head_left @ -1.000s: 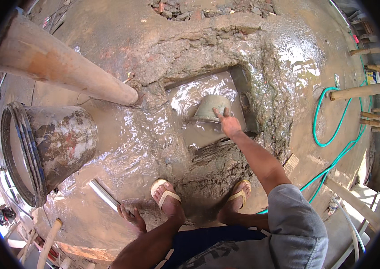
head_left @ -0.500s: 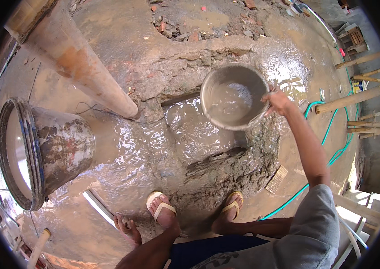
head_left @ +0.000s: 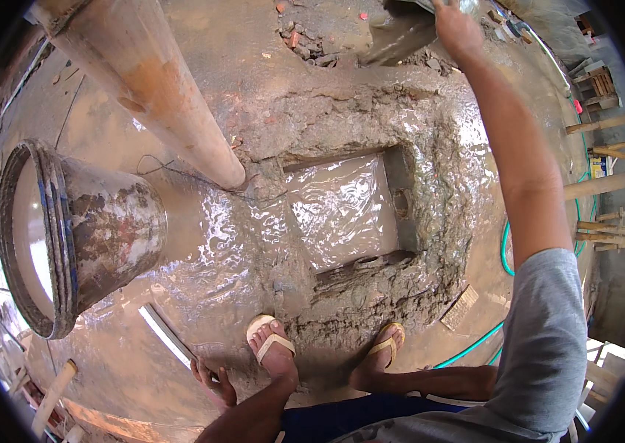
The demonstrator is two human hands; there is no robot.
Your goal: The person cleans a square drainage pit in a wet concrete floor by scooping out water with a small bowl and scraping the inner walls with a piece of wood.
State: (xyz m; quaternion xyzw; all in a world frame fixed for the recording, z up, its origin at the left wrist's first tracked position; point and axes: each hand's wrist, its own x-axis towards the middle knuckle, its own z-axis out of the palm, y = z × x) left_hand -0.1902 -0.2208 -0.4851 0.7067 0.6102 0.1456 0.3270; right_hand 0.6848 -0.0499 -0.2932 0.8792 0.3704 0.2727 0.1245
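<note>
My right hand (head_left: 460,28) is stretched far forward at the top edge, closed on the rim of a round basin (head_left: 421,4). The basin is tilted and mostly cut off by the picture's edge. A sheet of muddy water (head_left: 399,35) pours from it onto the ground. In the middle lies a square pit (head_left: 345,210) with rippling brown water inside. Low beside my left leg, my left hand (head_left: 215,384) hangs with fingers apart and nothing visible in it. A pale curved strip (head_left: 165,336) ends close to its fingertips; whether they touch, I cannot tell.
A mud-caked bucket (head_left: 109,229) holds murky water on the left. Behind it a thick post (head_left: 172,96) slants down beside the pit. Rubble (head_left: 305,48) lies beyond. On the right are a green hose (head_left: 475,345), a small flat slab (head_left: 460,308) and bamboo poles (head_left: 604,183).
My right hand has carried the basin from above the pit forward to the top edge and tipped it, spilling the water. My left hand has stayed near the same place.
</note>
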